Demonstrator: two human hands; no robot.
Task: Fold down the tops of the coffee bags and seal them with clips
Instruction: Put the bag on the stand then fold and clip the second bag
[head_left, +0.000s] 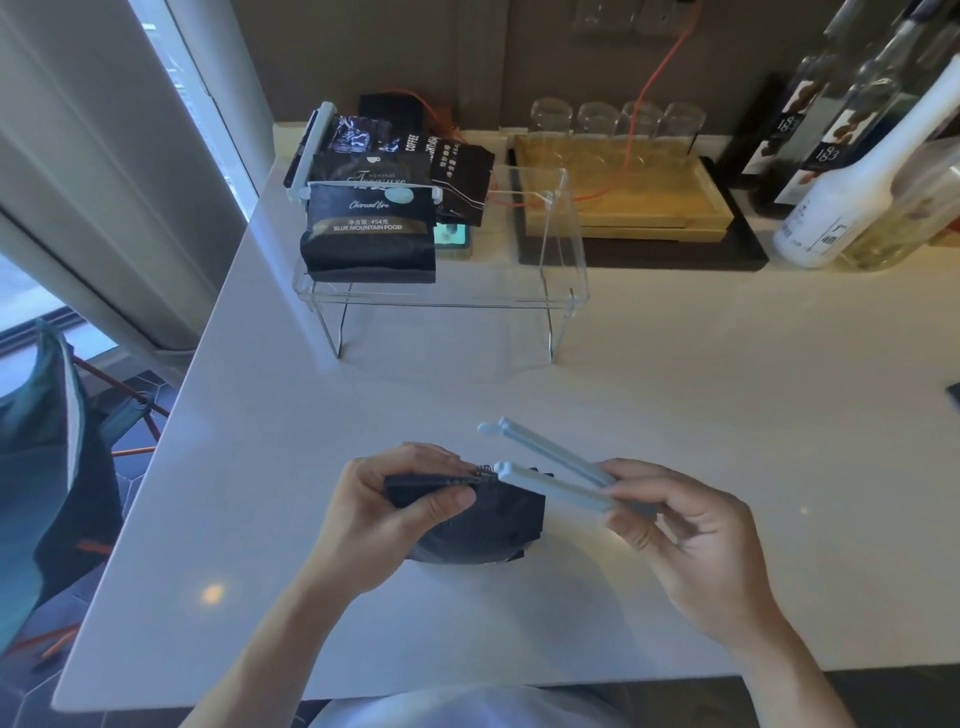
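Coffee bag, dark and standing low on the white surface, right at the near edge in front of the person. Top already folded flat into a narrow band. Left hand pinching that folded band at its left end, thumb in front, fingers curled behind, keeping the fold from springing up. Just right of it, pale blue clip, arms splayed apart in a V, free tips pointing left toward the bag, one arm's tip touching or just over the right end of the fold, the other arm lifted clear behind. Right hand pinching the clip at its hinged end between thumb and fingertips, remaining fingers loosely curled beneath.

Step in hand, by the look of it: sealing, fold made and clip presented but not yet closed. Next move likely calls for sliding the open clip leftward along the fold until both arms straddle the band, then squeezing the tips together to latch, left hand giving way only once the clip bites.

Further back, clear acrylic stand carrying other bags, at least one with a clip across its top, so part of the job looks done.
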